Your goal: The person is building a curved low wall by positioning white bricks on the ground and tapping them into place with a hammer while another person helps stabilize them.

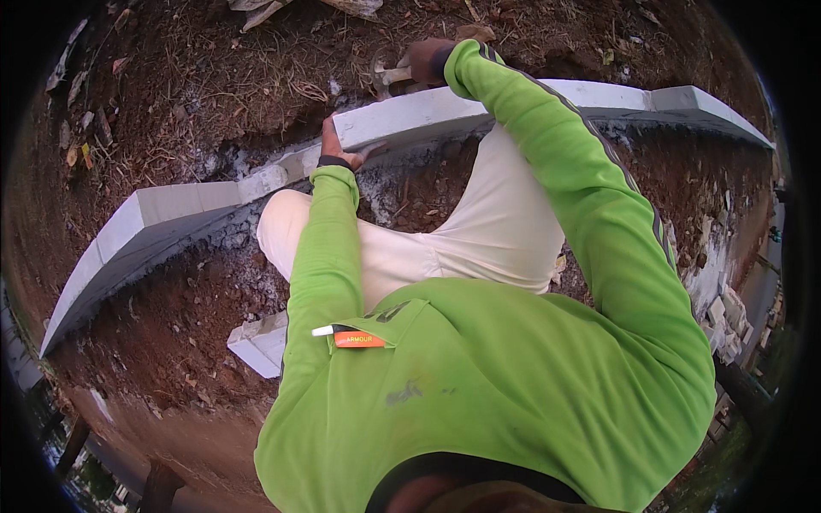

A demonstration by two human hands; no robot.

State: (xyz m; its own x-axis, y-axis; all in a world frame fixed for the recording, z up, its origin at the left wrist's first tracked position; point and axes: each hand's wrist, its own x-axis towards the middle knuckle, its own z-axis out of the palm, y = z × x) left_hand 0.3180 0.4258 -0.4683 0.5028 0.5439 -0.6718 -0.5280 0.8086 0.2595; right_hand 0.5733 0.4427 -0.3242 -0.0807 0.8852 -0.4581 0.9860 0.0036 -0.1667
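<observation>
- Gripping a short-handled tool (393,77), my right hand (428,61) is holding it just past the far edge of a white block (415,111); I cannot tell the tool's exact kind.
- My left hand (337,147) is touching the block's left end, thumb and fingers spreading apart around its corner.
- The block is lying before my pale trousers (492,205), in a bending row with other white blocks (184,201) to both sides.
- My right sleeve (547,128) is crossing over the row, hiding part of it.
- A loose block (256,346) is lying behind, partly covered by my left sleeve (325,248).
- Dry grass (256,90) is littering the brown soil (201,128) beyond; white rubble (731,321) is lying far right.
</observation>
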